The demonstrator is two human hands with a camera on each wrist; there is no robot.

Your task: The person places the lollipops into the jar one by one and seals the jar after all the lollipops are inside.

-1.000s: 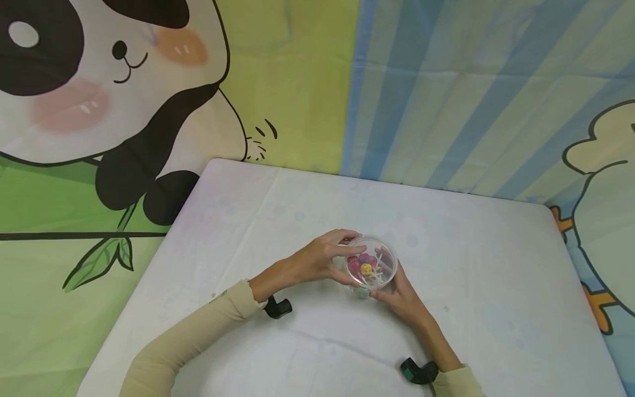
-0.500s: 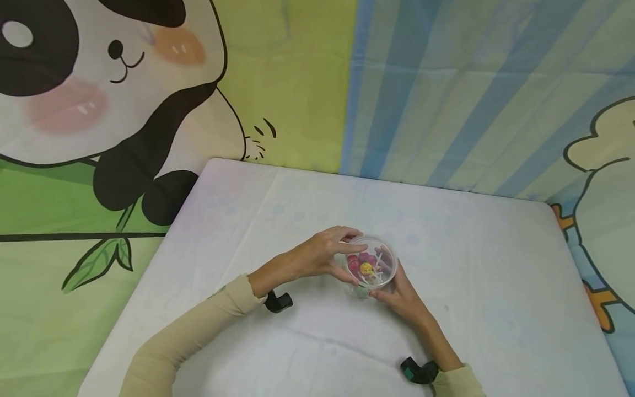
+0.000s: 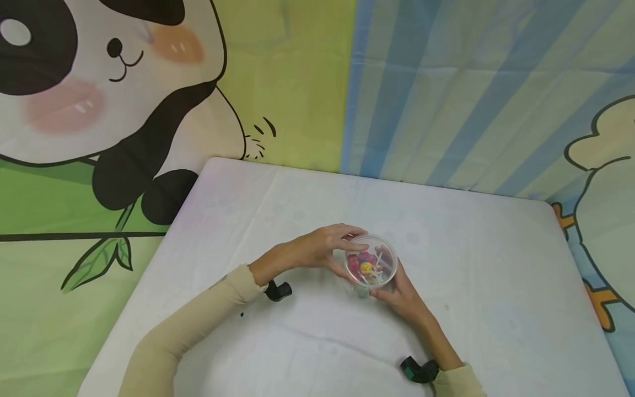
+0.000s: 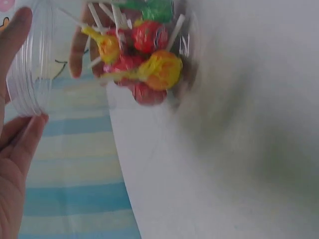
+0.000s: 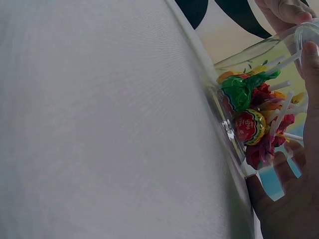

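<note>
A clear plastic jar (image 3: 361,291) of wrapped lollipops (image 3: 366,268) stands between both hands on the white table. My left hand (image 3: 324,246) grips the rim of its clear lid (image 4: 30,64) from the left, thumb on the near side and fingers on the far side. My right hand (image 3: 399,295) holds the jar's wall from the right, thumb in front. In the right wrist view, green, red and yellow lollipops (image 5: 249,125) lie at the jar's bottom with white sticks pointing up towards the lid.
The white table (image 3: 496,264) extends around the jar on all sides. A printed cloth backdrop (image 3: 288,82) with a panda hangs behind its far edge. Black wrist devices (image 3: 419,370) sit below both hands. A small dark speck (image 3: 241,314) shows near the left forearm.
My left hand and forearm have shifted slightly towards the far edge, the fingers turning a little at the lid's rim. The right hand and the jar have stayed in place.
</note>
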